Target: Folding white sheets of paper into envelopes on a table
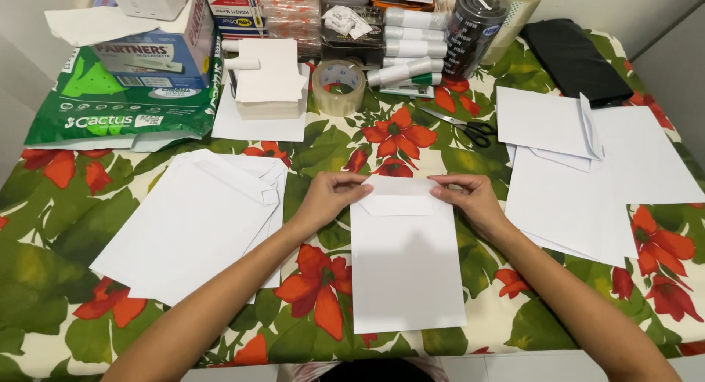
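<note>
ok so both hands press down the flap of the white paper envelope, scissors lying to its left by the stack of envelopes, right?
Not quite. In the head view both hands, left and right, do press the flap of the white paper envelope, but the black-handled scissors lie up to its right.

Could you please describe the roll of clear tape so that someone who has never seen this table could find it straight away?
On the flowered tablecloth, look to the far side, beyond the hands. The roll of clear tape lies flat between a stack of small white cards and a row of glue sticks. It is the only ring-shaped thing there.
</note>
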